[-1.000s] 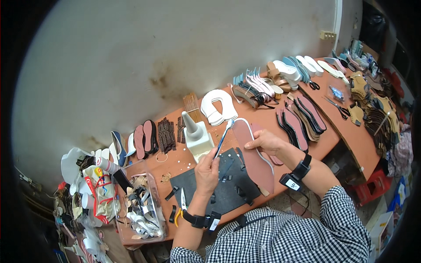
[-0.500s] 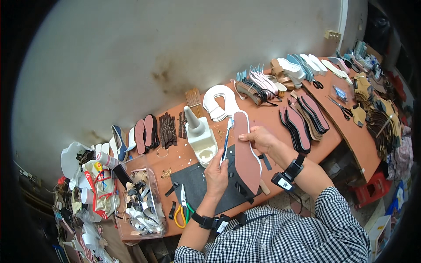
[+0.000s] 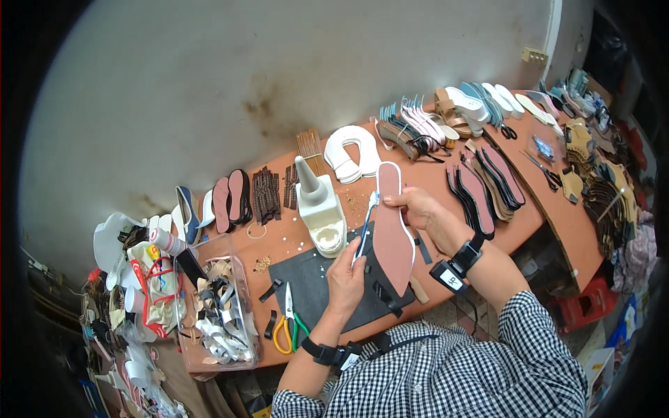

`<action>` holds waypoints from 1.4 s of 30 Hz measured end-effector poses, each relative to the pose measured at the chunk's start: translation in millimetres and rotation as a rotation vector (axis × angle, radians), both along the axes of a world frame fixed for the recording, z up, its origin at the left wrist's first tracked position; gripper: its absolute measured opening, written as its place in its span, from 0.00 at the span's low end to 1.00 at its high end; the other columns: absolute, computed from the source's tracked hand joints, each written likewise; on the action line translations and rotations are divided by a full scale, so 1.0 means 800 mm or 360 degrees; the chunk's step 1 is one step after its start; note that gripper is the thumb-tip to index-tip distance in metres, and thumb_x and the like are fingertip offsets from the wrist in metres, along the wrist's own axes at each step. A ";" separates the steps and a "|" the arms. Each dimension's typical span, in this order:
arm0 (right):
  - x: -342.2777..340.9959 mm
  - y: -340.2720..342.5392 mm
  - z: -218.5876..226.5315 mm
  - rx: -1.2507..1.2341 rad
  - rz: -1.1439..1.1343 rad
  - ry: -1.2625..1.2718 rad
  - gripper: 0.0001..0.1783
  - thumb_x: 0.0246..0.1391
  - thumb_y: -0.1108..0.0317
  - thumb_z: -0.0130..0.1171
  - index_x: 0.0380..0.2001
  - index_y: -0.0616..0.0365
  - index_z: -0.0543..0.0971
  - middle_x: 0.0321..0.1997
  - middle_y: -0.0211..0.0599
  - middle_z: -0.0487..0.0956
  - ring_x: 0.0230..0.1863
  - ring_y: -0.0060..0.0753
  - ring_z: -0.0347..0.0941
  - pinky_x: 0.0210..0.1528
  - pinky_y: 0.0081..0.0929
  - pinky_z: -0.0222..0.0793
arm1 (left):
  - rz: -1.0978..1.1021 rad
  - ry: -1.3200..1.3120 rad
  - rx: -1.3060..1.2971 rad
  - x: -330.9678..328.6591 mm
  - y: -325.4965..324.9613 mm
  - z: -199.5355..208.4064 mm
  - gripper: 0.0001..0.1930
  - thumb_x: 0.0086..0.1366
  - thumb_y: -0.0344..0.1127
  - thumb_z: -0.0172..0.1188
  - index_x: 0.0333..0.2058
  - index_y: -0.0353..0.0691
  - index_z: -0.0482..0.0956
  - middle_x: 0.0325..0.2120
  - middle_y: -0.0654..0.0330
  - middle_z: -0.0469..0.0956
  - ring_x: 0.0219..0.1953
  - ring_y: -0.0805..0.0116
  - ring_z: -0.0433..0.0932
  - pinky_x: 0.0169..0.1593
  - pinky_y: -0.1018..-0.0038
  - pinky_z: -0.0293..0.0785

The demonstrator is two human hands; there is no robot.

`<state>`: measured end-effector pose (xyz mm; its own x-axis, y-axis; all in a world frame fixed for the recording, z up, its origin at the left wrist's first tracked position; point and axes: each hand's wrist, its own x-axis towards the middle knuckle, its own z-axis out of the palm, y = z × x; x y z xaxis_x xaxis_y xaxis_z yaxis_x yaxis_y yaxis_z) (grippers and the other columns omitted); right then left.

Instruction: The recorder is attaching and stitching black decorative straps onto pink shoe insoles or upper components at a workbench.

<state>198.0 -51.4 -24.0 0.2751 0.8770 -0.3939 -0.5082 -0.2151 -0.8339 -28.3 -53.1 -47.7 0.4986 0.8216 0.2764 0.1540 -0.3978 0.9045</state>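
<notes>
My left hand point(image 3: 346, 282) grips a blue-and-white toothbrush point(image 3: 364, 230), its bristle end up against the left edge of a shoe insole. That insole point(image 3: 393, 244) is pinkish with a white rim, and my right hand point(image 3: 419, 209) pinches its right side near the upper end, thumb on the pink face. A white glue pot point(image 3: 327, 233) with a grey cone-shaped top stands just left of the brush. Below lies a black mat point(image 3: 317, 279) with dark strips on it. Scissors point(image 3: 289, 317) with yellow and green handles rest by my left forearm.
A clear plastic bin point(image 3: 244, 341) of scraps stands at the left. Along the back are brown woven strips point(image 3: 266, 195), white curved pieces point(image 3: 348, 157) and bundled straps point(image 3: 425, 125). Stacked pink-and-black insoles point(image 3: 474, 191) lie at the right, with black scissors point(image 3: 550, 177) beyond.
The insole has shifted slightly up and away in my right hand. The brush end now sits a little lower along its left edge.
</notes>
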 end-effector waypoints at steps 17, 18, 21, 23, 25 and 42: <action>0.023 0.006 -0.015 -0.0036 -0.0156 0.0054 0.10 0.47 0.74 0.58 0.34 0.66 0.73 0.30 0.41 0.75 0.30 0.35 0.72 0.38 0.33 0.71 | -0.0075 0.0240 0.0152 -0.031 -0.016 0.015 0.18 0.56 0.25 0.53 0.47 0.38 0.71 0.31 0.48 0.75 0.31 0.55 0.75 0.36 0.69 0.71; 0.024 0.005 -0.014 -0.0040 -0.0179 0.0070 0.10 0.48 0.74 0.57 0.34 0.67 0.74 0.31 0.40 0.75 0.30 0.35 0.72 0.39 0.33 0.70 | -0.0080 0.0219 0.0150 -0.032 -0.016 0.012 0.18 0.56 0.25 0.53 0.48 0.38 0.71 0.31 0.48 0.74 0.30 0.56 0.75 0.36 0.70 0.70; 0.023 0.003 -0.007 -0.0091 -0.0250 0.0065 0.10 0.48 0.74 0.57 0.35 0.67 0.74 0.32 0.40 0.74 0.31 0.35 0.71 0.39 0.33 0.70 | -0.0083 0.0230 0.0105 -0.038 -0.021 0.009 0.18 0.56 0.24 0.53 0.47 0.35 0.71 0.31 0.51 0.75 0.31 0.64 0.75 0.37 0.74 0.70; 0.026 0.004 -0.006 -0.0097 -0.0275 0.0075 0.10 0.48 0.74 0.57 0.35 0.67 0.74 0.32 0.40 0.74 0.32 0.36 0.71 0.39 0.32 0.70 | -0.0083 0.0236 0.0077 -0.042 -0.023 0.007 0.18 0.56 0.24 0.53 0.47 0.35 0.71 0.30 0.51 0.75 0.30 0.66 0.74 0.36 0.74 0.69; 0.036 0.001 -0.010 -0.0057 -0.0297 0.0119 0.10 0.48 0.75 0.57 0.35 0.67 0.73 0.32 0.41 0.74 0.32 0.36 0.71 0.40 0.32 0.70 | -0.0104 0.0221 0.0070 -0.042 -0.025 0.006 0.18 0.56 0.24 0.53 0.48 0.38 0.71 0.27 0.51 0.73 0.27 0.61 0.74 0.33 0.73 0.70; 0.047 0.008 -0.017 -0.0059 -0.0737 0.0290 0.12 0.48 0.74 0.56 0.38 0.63 0.70 0.36 0.41 0.71 0.37 0.36 0.70 0.44 0.30 0.70 | -0.0083 0.0240 0.0182 -0.062 -0.034 -0.011 0.18 0.55 0.23 0.54 0.47 0.39 0.72 0.23 0.52 0.70 0.24 0.60 0.72 0.30 0.71 0.69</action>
<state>235.4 -45.3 -37.9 0.5562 0.6636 -0.5003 -0.6940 0.0397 -0.7189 -77.7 -80.2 -56.4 0.5824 0.7611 0.2856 0.2610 -0.5078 0.8210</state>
